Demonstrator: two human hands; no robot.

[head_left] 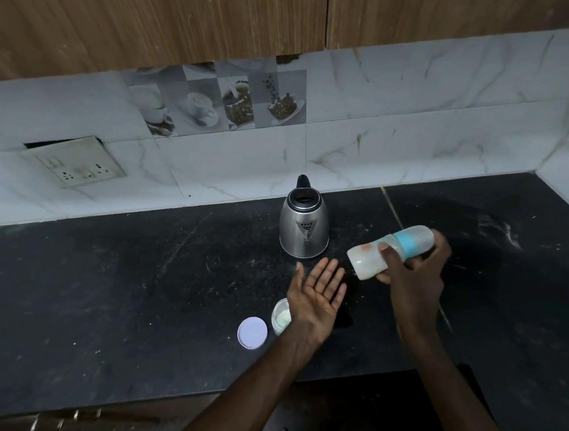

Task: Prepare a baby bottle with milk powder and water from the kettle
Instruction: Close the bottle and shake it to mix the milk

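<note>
— Black stone worktop (pixel 111 299) under marble tiles — what lies nearest?

— A round lid (pixel 252 332), flat, and just right of it an open tub (pixel 281 317) with pale powder, partly behind the left wrist.

— And the hands?

— Left hand (pixel 319 289) spread, palm up, holding nothing. Right hand (pixel 413 266) is clamped on the bottle (pixel 391 252), tipped sideways above the worktop, cap end pointing right.

— Farther back?

— A steel kettle (pixel 304 227), upright, spout toward the camera, near the wall.
</note>
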